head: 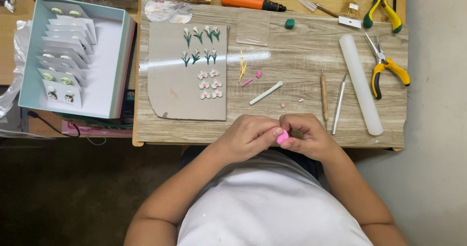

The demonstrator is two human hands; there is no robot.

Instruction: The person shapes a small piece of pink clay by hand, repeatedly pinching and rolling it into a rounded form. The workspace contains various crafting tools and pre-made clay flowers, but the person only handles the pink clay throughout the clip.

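My left hand (248,138) and my right hand (307,135) meet at the near edge of the wooden board (301,56), fingertips pinching one small lump of pink clay (282,137) between them. Just beyond them lie a white clay stick (265,93), small pink clay bits (252,78) and a few thin gold wires (242,68). A grey card (170,95) to the left carries small clay tulips (200,44) and white-and-pink flowers (209,84).
A clear acrylic roller (360,84), two sculpting tools (331,96) and yellow-handled pliers (386,68) lie at right. An orange-handled tool (248,1) and a green clay cube (290,23) sit at the back. A pale blue box (78,56) of earring cards stands at left.
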